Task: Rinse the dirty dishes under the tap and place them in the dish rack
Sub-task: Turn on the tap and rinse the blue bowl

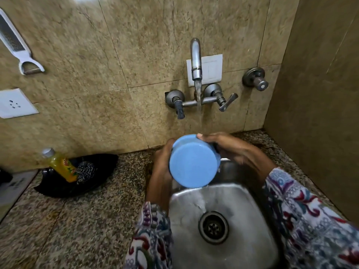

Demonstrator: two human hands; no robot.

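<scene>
Both hands grasp the blue bowl (pixel 194 161) above the far end of the sink (pixel 223 200), under the tap (pixel 196 59). Left hand (pixel 161 167) cups its left side; right hand (pixel 231 148) clamps the far rim. The bowl's base faces the camera, hiding its interior.

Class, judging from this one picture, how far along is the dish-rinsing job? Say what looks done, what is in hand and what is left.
Done: the tap is running and the sink holds no other dishes. In hand: the left hand and right hand hold a blue bowl, base toward the camera, under the stream. Left: racking it; no dish rack is in view.
</scene>
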